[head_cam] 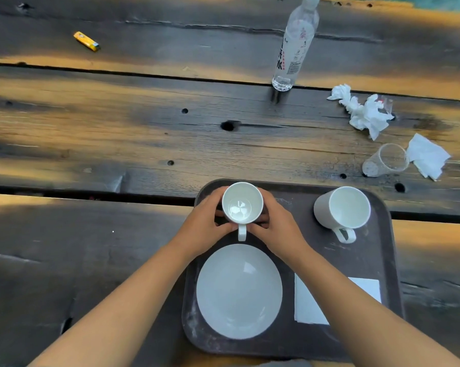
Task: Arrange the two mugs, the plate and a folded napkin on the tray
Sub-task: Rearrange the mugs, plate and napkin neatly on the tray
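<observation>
A dark brown tray [380, 263] lies on the wooden table. At its far left corner stands a white mug [242, 203], handle pointing toward me. My left hand [206, 221] and my right hand [276, 226] wrap around its sides. A second white mug [342, 209] stands at the tray's far right, handle also toward me. A white plate [239, 291] rests on the tray's near left. A folded white napkin [307, 304] lies on the near right, partly hidden under my right forearm.
Beyond the tray stand a clear water bottle [295, 46], crumpled tissues [362, 112], a tipped clear plastic cup [385, 161] and another tissue [427, 156]. A yellow lighter [86, 41] lies far left. Gaps run between the table planks.
</observation>
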A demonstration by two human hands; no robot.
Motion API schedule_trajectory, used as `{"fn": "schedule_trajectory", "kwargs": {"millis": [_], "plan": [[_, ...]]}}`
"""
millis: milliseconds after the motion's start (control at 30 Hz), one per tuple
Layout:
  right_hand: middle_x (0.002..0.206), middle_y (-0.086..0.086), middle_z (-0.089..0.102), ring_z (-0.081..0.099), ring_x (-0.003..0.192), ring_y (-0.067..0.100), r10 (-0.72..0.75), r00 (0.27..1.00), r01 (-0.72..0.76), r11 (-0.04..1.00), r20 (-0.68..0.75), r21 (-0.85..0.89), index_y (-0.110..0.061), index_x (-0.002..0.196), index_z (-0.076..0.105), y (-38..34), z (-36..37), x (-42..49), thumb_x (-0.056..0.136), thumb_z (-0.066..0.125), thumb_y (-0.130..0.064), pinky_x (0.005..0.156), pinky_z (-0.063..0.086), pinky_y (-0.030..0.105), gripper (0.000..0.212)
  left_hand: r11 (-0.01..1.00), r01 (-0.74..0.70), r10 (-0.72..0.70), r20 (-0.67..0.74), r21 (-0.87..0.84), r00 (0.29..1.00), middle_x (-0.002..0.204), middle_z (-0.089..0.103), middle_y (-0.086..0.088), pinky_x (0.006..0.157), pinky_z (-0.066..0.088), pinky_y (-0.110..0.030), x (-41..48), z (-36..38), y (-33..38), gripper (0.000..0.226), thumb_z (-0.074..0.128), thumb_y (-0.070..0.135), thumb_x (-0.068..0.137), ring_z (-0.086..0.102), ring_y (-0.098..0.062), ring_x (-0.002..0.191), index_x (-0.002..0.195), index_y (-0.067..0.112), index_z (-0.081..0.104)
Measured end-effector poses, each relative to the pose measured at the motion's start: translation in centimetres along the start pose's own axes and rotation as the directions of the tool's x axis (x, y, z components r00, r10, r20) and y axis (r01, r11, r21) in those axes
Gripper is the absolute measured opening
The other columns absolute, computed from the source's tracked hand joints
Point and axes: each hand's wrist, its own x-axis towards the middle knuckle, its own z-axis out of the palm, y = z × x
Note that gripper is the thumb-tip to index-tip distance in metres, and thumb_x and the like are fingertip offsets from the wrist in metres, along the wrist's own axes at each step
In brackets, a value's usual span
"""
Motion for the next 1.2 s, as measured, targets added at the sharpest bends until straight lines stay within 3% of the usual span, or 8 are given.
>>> {"fn": "schedule_trajectory", "kwargs": {"millis": [167,533,700,800,967,1200], "plan": [[0.126,-0.025,0.063,0.068,0.106,0.0,0.0,0.999,0.002,0.999,-0.035,0.045,-0.06,0.133,0.043,0.3,0.4,-0.2,0.081,0.08,-0.016,0.091,0.059,0.028,0.078,1.0,-0.004,0.004,-0.023,0.0,1.0,0.13,0.057,0.022,0.088,0.059,-0.032,-0.1,0.4,0.1,0.076,0.085,0.023,0.077,0.062,0.0,0.111,0.134,0.05,0.043],[0.132,-0.014,0.062,0.071,0.102,0.006,0.041,0.998,-0.036,0.994,-0.045,0.099,-0.054,0.139,0.043,0.8,0.4,-1.2,0.084,0.077,-0.014,0.092,0.06,0.039,0.076,1.0,0.0,0.0,-0.045,-0.01,0.999,0.129,0.055,0.029,0.084,0.058,-0.023,-0.7,1.5,0.3,0.078,0.083,0.019,0.077,0.062,0.006,0.109,0.134,0.054,0.042],[0.131,-0.011,0.062,0.072,0.1,0.006,0.043,0.999,-0.041,0.993,-0.019,0.109,-0.055,0.138,0.043,0.8,0.0,-1.2,0.084,0.076,-0.016,0.09,0.061,0.038,0.074,1.0,0.003,-0.002,-0.066,0.014,0.998,0.128,0.054,0.033,0.077,0.051,-0.007,-0.9,2.0,0.3,0.08,0.084,0.021,0.078,0.058,0.012,0.108,0.134,0.057,0.04],[0.131,-0.01,0.062,0.072,0.1,0.007,0.049,0.999,-0.046,0.993,-0.022,0.11,-0.054,0.138,0.044,0.9,0.0,-1.2,0.084,0.077,-0.015,0.09,0.061,0.037,0.075,1.0,0.005,-0.005,-0.064,-0.001,0.998,0.129,0.055,0.03,0.079,0.053,-0.011,-0.8,2.2,0.3,0.081,0.083,0.021,0.078,0.06,0.008,0.109,0.135,0.057,0.04],[0.133,-0.011,0.06,0.071,0.103,0.008,0.053,0.998,-0.049,0.992,-0.033,0.116,-0.055,0.139,0.043,1.0,0.2,-1.3,0.084,0.076,-0.014,0.092,0.06,0.037,0.076,1.0,0.011,-0.012,-0.072,-0.022,0.997,0.127,0.053,0.036,0.077,0.046,-0.001,-0.9,2.4,0.2,0.086,0.083,0.017,0.078,0.057,0.012,0.11,0.132,0.065,0.037],[0.133,-0.011,0.06,0.072,0.099,0.006,0.071,0.997,-0.068,0.994,-0.029,0.079,-0.055,0.139,0.041,0.8,-0.1,-1.3,0.085,0.074,-0.007,0.091,0.061,0.036,0.079,1.0,0.029,-0.029,-0.048,-0.003,0.998,0.131,0.055,0.028,0.082,0.049,-0.005,-0.7,2.3,0.1,0.083,0.082,0.013,0.08,0.057,0.011,0.111,0.138,0.053,0.039]]}}
